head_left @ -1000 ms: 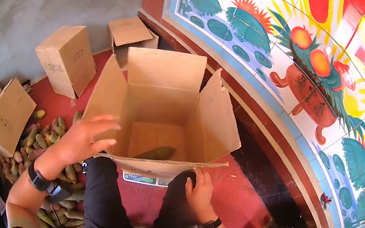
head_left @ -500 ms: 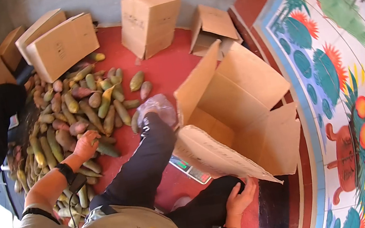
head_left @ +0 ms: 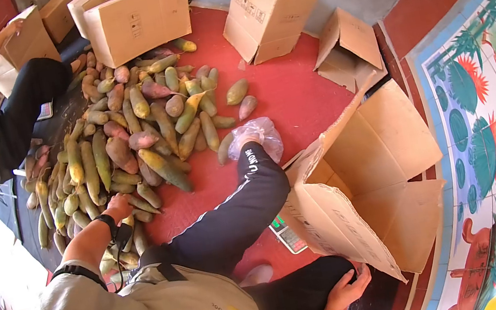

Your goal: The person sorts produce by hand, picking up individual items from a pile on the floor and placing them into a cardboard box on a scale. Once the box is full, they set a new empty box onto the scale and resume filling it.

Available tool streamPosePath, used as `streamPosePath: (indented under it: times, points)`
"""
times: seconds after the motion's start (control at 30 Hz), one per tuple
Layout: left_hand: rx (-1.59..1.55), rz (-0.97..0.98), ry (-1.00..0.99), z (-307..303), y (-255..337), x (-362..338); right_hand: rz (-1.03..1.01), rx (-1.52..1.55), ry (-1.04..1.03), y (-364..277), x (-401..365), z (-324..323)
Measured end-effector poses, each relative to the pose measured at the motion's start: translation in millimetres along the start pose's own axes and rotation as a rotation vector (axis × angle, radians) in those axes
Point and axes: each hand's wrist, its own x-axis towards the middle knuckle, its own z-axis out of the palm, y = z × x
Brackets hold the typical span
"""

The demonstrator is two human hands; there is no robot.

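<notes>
My left hand point(head_left: 117, 208) reaches down to the near edge of a big pile of long green, yellow and pinkish fruits or tubers point(head_left: 143, 123), whose exact kind I cannot make out. Its fingers are partly hidden, so a grip does not show. My right hand point(head_left: 351, 287) rests beside my bent knee with fingers apart, holding nothing, close to the lower flap of an open cardboard box point(head_left: 384, 137). That box is tilted towards me and sits by a digital scale point(head_left: 290, 237) with a lit green display, partly covered by the box.
My leg point(head_left: 231, 208), its foot in a clear plastic bag point(head_left: 268, 137), stretches between pile and box. More cardboard boxes point(head_left: 139, 25) stand along the wall, including an upright one point(head_left: 269, 12) and an open one point(head_left: 348, 47). Another person point(head_left: 23, 121) sits at the left, hand on a box.
My view has turned, shifting the scene right and down. My left hand has moved down along the pile's near edge. My right hand stays by the knee.
</notes>
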Motion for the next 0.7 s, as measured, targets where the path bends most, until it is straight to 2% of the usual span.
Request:
streamPosePath:
  times: [0.1,0.23,0.3,0.33,0.4,0.57,0.63,0.7]
  points:
    - [0.047,0.005,-0.034,4.9,-3.5,3.8,-0.029,-0.015,0.010,2.4,-0.8,0.6]
    - [-0.051,-0.054,-0.006,-1.6,2.4,2.1,-0.025,-0.033,0.019,4.8,-1.8,0.7]
    - [-0.100,-0.074,0.161,-6.1,3.5,6.0,-0.026,-0.033,0.018,4.4,-1.4,-0.7]
    - [-0.104,-0.077,0.163,-9.6,2.4,10.3,-0.030,-0.039,0.016,2.7,-0.7,-1.9]
    - [-0.176,-0.043,0.379,-19.2,0.0,21.6,-0.036,-0.045,0.015,2.4,-1.3,-1.9]
    - [-0.205,-0.070,0.522,-55.8,-9.4,60.7,-0.034,-0.047,-0.002,11.4,-2.8,-1.1]
    - [-0.124,-0.070,0.556,-55.1,-22.5,91.0,-0.053,-0.092,0.014,12.7,-2.5,0.0]
    - [-0.148,0.009,0.616,-62.5,-25.2,106.7,-0.095,-0.135,0.020,14.1,-3.2,0.4]
